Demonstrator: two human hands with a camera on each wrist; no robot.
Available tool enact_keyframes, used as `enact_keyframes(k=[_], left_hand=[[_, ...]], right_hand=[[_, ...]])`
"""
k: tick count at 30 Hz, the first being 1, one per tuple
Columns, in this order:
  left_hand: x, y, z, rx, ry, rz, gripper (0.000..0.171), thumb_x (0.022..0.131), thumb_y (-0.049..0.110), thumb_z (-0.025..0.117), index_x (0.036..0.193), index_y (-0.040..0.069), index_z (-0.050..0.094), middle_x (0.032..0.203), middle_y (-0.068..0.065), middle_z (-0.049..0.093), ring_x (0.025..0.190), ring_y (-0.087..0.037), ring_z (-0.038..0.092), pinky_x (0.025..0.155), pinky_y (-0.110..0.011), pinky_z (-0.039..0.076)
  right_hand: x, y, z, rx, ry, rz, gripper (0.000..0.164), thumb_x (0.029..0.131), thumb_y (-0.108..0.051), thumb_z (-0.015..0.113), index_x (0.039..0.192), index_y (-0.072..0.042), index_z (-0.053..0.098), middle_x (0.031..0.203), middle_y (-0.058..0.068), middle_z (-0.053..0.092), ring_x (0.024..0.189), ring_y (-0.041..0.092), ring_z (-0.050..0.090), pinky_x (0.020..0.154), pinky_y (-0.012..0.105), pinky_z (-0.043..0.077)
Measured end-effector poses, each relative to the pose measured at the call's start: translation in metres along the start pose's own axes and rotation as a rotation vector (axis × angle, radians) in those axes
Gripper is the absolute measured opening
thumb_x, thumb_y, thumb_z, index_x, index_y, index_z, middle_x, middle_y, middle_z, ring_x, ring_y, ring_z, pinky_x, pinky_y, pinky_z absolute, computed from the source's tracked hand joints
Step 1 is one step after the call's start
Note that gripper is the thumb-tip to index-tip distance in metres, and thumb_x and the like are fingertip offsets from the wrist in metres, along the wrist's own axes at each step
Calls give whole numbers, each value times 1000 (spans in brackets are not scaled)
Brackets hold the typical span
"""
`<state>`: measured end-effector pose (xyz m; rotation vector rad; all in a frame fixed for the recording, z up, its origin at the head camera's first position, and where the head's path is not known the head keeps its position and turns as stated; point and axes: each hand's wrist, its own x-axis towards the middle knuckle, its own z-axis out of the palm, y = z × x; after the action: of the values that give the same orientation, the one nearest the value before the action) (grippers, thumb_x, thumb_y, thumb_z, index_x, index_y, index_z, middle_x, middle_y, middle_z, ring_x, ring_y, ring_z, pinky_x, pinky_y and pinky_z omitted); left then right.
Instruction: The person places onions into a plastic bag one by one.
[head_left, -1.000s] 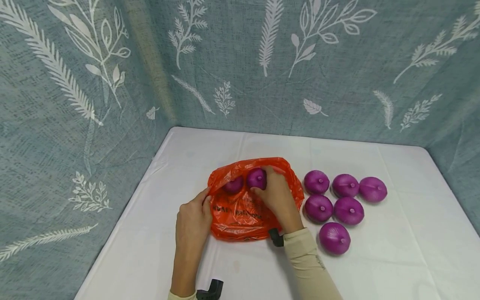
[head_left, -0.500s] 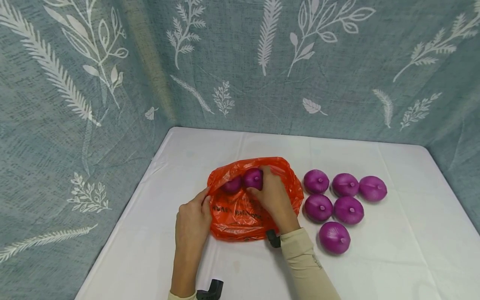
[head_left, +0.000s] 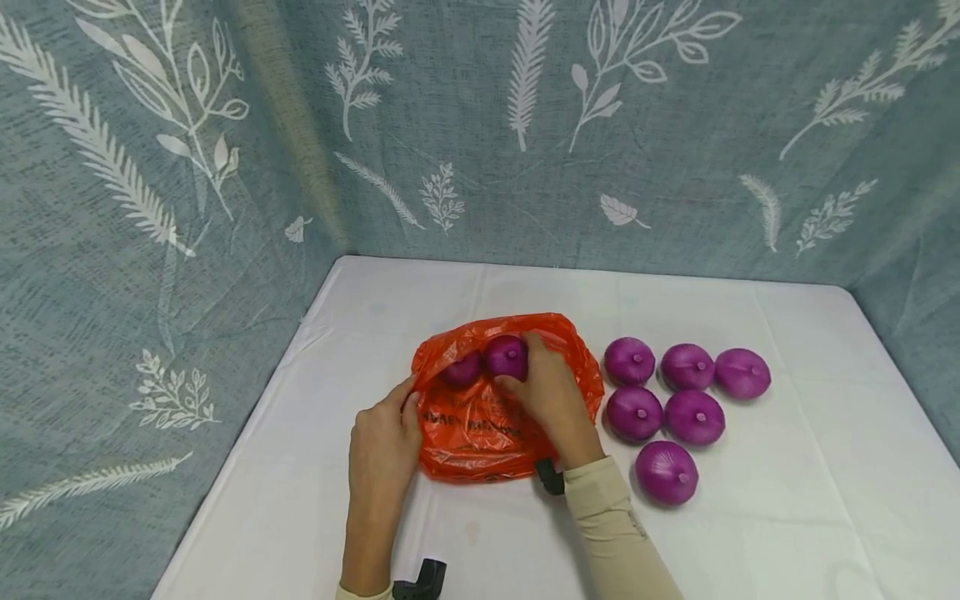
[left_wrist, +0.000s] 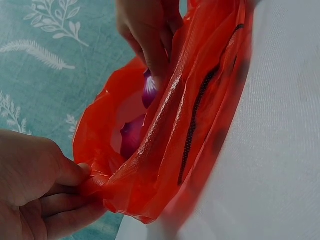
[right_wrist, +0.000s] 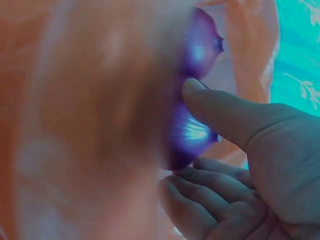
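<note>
A red plastic bag (head_left: 468,458) with dark print lies on the white table, its mouth gaping. My left hand (head_left: 385,450) pinches the bag's left edge; thumb and fingers meet on the plastic (left_wrist: 95,187) in the left wrist view. Inside the mouth, my right hand (head_left: 551,396) holds a purple-red onion (head_left: 506,358) between thumb and fingers. A second onion (head_left: 462,371) sits to its left in the bag, partly covered by the plastic. Seen from the right wrist, the held onion (right_wrist: 187,142) is close against the other onion (right_wrist: 200,45). The bag's blurred side hides part of both.
Several more purple onions (head_left: 666,473) stand in a loose cluster on the table, right of the bag. A blue-green curtain (head_left: 480,217) with white leaf prints hangs behind and to the left of the white tabletop (head_left: 787,483).
The held onion has shifted slightly left, towards the second onion in the bag, with my right hand. My left hand keeps its grip on the bag's edge.
</note>
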<state>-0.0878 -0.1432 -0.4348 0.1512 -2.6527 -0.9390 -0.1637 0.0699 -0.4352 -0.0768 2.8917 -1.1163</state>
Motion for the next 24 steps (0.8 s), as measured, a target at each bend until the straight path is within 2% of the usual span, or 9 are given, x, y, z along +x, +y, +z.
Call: enact_keyframes(k=[4, 8, 11, 15, 20, 24], left_hand=[[0, 0, 0, -3, -9, -12, 33, 105, 11, 64, 137, 1, 70, 122, -25, 74, 77, -30, 70, 66, -43, 57], [1, 0, 1, -4, -14, -20, 34, 106, 12, 64, 137, 1, 70, 124, -25, 73, 82, -31, 73, 71, -46, 61], [1, 0, 1, -7, -14, -20, 34, 106, 12, 63, 138, 1, 70, 125, -25, 73, 87, -33, 75, 75, -48, 62], [1, 0, 0, -16, -11, -13, 33, 106, 13, 64, 137, 2, 70, 125, -24, 73, 96, -38, 76, 80, -51, 62], [2, 0, -1, -13, -9, -9, 33, 105, 13, 65, 136, 2, 71, 125, -24, 73, 104, -42, 75, 85, -54, 61], [1, 0, -1, -5, -7, -10, 33, 105, 13, 65, 136, 1, 71, 125, -25, 73, 98, -39, 76, 80, -51, 62]], right_hand=[[-4, -2, -9, -20, 7, -14, 70, 92, -27, 85, 149, -3, 53, 129, 22, 71, 116, 36, 71, 100, 51, 56], [-9, -3, -24, -27, 18, -37, 67, 94, -28, 84, 148, -1, 55, 126, 22, 73, 104, 35, 73, 96, 50, 58], [-14, -4, -38, 1, 14, -52, 68, 95, -33, 82, 149, -1, 54, 133, 23, 70, 111, 37, 71, 100, 52, 55], [-20, 0, -58, 66, 25, -80, 70, 97, -38, 79, 151, -1, 53, 145, 21, 63, 133, 39, 61, 110, 54, 49], [-26, 9, -82, 139, 80, -83, 69, 100, -39, 75, 153, -2, 51, 151, 22, 58, 136, 37, 60, 109, 51, 50], [-32, 15, -101, 174, 141, -65, 67, 101, -38, 73, 154, -3, 50, 154, 21, 55, 138, 37, 58, 107, 49, 51]])
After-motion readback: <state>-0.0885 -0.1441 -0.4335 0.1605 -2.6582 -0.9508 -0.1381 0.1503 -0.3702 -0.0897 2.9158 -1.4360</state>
